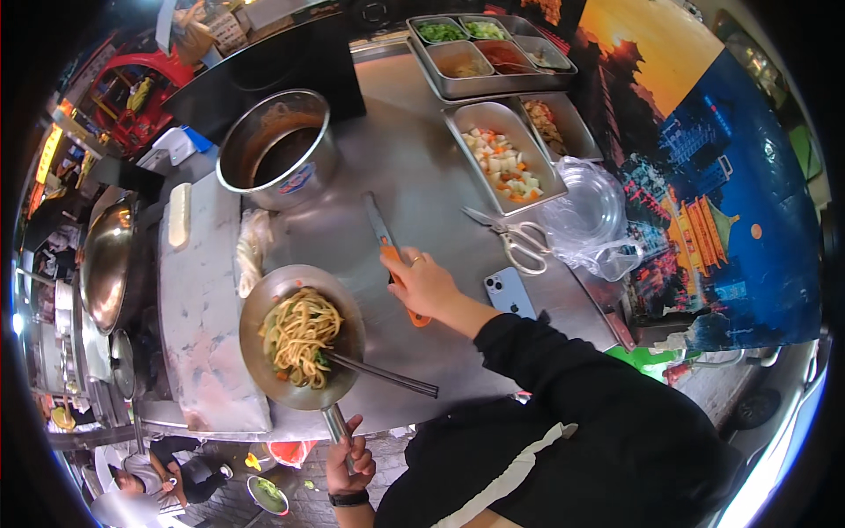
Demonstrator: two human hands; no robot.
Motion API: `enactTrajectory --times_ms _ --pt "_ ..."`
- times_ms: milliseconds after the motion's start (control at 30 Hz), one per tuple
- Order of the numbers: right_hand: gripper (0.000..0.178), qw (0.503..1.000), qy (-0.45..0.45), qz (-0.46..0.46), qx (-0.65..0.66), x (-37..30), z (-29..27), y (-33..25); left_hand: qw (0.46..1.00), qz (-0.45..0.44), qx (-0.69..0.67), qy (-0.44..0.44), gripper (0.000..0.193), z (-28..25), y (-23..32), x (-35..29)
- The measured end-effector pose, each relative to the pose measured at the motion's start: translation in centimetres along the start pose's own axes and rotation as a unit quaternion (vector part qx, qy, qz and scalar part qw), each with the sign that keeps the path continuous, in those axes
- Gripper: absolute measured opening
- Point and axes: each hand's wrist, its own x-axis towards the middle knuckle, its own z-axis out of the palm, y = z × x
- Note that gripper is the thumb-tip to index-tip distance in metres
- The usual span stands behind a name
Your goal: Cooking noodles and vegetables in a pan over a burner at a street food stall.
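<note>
A round steel pan (255,352) with a straight metal handle holds cooked noodles (304,330) with bits of green and orange. My left hand (350,462) is wrapped around that handle, at the counter's near edge. A pair of dark chopsticks (387,374) leans out of the noodles over the pan's right rim. To the right of the pan, my right hand (424,283) is closed over the orange handle of a knife (378,220). Its blade points away from me, over the steel counter. The palm hides part of the handle.
A deep steel pot (233,163) of dark sauce stands far left. Scissors (510,236), a phone (509,292) and a plastic bag of clear lids (594,207) lie right. Behind are trays of diced vegetables (497,163) and toppings (458,66). A wok (107,264) is left.
</note>
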Motion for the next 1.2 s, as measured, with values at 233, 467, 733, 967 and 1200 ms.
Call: enactTrajectory --times_ms 233,467,733,967,1200 --pt "0.038 0.995 0.096 0.006 -0.002 -7.7 -9.6 12.0 1.0 -0.004 0.021 0.008 0.055 2.1 -0.7 2.9" --pt "0.032 0.979 0.196 0.052 0.013 -5.5 -17.5 11.1 0.999 -0.026 0.03 0.0 0.048 5.5 -0.7 6.2" --pt "0.049 0.871 0.412 0.192 0.189 14.5 -30.6 26.7 0.998 -0.037 0.049 -0.008 0.049 6.9 -0.5 8.0" --pt "0.015 0.707 0.416 0.209 0.533 23.9 -31.0 26.7 0.998 -0.024 0.054 0.027 0.049 5.8 1.0 7.4" --pt "0.019 0.845 0.355 0.159 0.368 26.1 -31.0 23.6 0.991 0.01 0.106 0.081 0.057 5.6 0.0 5.0"
